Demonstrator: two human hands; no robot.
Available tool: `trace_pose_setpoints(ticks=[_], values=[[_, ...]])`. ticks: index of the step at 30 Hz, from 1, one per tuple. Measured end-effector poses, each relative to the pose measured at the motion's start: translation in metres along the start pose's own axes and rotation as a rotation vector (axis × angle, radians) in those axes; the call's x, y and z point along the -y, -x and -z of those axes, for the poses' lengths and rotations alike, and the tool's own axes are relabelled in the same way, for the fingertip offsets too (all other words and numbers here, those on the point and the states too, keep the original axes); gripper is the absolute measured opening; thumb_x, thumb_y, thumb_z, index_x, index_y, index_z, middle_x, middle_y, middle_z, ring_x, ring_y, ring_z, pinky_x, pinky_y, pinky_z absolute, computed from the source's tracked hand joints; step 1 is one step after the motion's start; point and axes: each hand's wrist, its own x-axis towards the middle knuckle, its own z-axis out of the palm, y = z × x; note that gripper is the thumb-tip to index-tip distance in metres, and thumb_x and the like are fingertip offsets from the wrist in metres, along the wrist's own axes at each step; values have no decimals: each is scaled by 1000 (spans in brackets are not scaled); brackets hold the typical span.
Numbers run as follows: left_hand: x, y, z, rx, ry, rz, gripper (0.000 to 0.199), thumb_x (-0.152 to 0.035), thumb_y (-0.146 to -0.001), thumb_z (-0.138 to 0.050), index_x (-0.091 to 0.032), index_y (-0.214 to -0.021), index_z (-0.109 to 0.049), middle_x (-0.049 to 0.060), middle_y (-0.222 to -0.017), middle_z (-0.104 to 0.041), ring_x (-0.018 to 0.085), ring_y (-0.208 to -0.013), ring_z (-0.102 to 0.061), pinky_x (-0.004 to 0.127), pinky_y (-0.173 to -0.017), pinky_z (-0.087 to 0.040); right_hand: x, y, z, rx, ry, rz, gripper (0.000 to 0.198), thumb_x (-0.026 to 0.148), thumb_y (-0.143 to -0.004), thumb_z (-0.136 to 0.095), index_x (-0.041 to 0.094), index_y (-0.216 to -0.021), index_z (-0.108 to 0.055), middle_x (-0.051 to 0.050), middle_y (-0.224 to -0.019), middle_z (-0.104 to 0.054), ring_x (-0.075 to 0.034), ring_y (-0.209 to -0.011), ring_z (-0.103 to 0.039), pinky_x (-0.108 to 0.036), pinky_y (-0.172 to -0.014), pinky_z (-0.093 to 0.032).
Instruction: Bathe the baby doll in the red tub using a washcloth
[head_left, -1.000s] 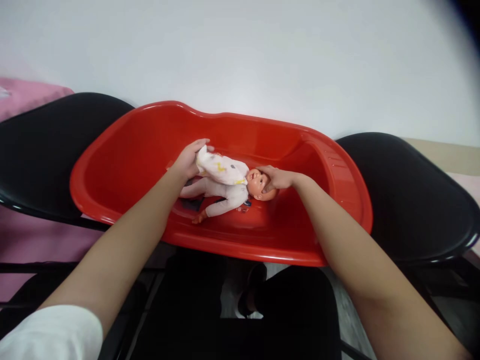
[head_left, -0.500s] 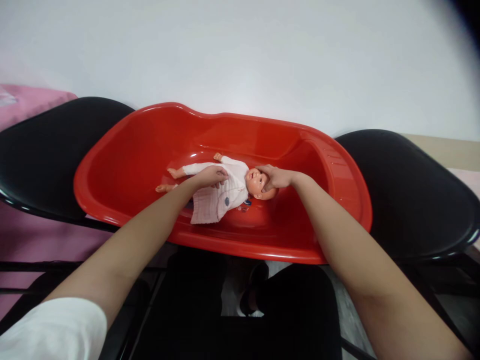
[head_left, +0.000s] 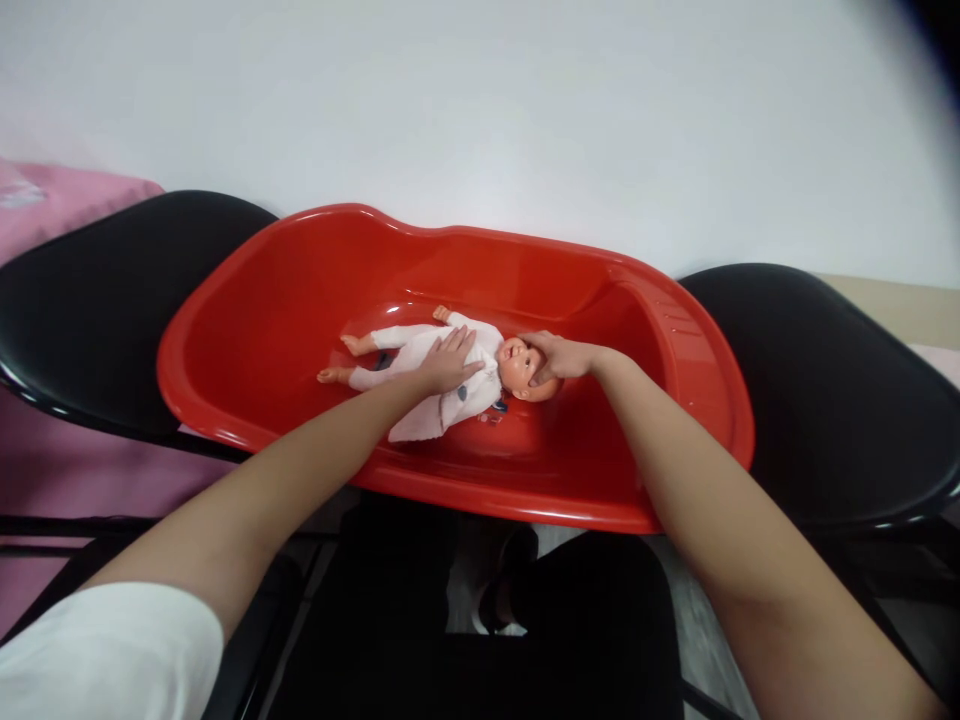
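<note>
Here, doll (head_left: pixel 489 354) in tub (head_left: pixel 255 320), perhaps atop chairs (head_left: pixel 840 400).

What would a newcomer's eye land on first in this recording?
The glossy red tub stands out first, filling the middle of the view before a pale wall. Next comes the doll lying face up inside it, head toward the right. The right hand cups that head, and the left hand spreads over the chest.

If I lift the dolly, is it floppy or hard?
The doll has a shiny, plastic-looking head, so that part is probably hard and maybe a little slippery. The pale cloth spreads loosely beside its body, so that would likely flop.
</note>
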Motion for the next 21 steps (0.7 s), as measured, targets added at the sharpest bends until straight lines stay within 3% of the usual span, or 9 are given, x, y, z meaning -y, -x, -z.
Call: trace_pose_setpoints(ticks=[5,9,12,14,16,18,21], values=[[5,8,-11,-96,-86,-89,71,-48,-102,-40,-12,-161,-26,16,-170,-17,31,-158,-12,56,-126,-7,7,3,3,33,66,2,95,36,-61,-85,31,-147,-45,-10,-143,-50,-39,-135,-47,-53,-113,-40],[37,17,-15,-190,-24,-292,66,-42,-99,-51,-11,-156,-38,20,-166,-28,33,-156,-20,54,-127,-6,9,4,2,27,80,18,92,35,-63,-84,34,-146,-46,-9,-143,-50,-38,-135,-46,-54,-113,-40],[67,33,-3,-119,96,-424,61,-37,-85,-70,-13,-140,-56,19,-161,-39,34,-153,-27,49,-128,-8,7,3,1,26,76,17,92,34,-63,-84,34,-147,-45,-9,-145,-49,-38,-136,-45,-53,-113,-40],[82,44,9,-118,219,-365,49,-33,-80,-73,-13,-123,-64,18,-148,-55,34,-147,-40,48,-125,-20,7,3,2,40,59,29,89,32,-64,-83,34,-145,-47,-8,-144,-50,-38,-133,-48,-52,-112,-42],[91,53,21,-134,300,-219,33,-29,-81,-69,-14,-110,-66,15,-132,-67,32,-140,-49,46,-120,-32,8,3,3,56,40,44,87,30,-64,-82,34,-143,-49,-7,-141,-52,-37,-130,-50,-51,-111,-44],[95,57,29,-86,267,-138,28,-25,-80,-64,-16,-106,-66,15,-131,-67,32,-139,-49,44,-118,-34,9,3,4,58,27,58,86,31,-64,-83,34,-143,-49,-7,-139,-53,-36,-129,-51,-51,-110,-45],[104,60,33,17,111,-135,39,-25,-72,-65,-17,-110,-67,17,-136,-63,35,-139,-48,44,-118,-30,9,4,6,55,26,64,86,36,-65,-84,33,-144,-49,-8,-141,-53,-37,-129,-51,-52,-111,-44]])
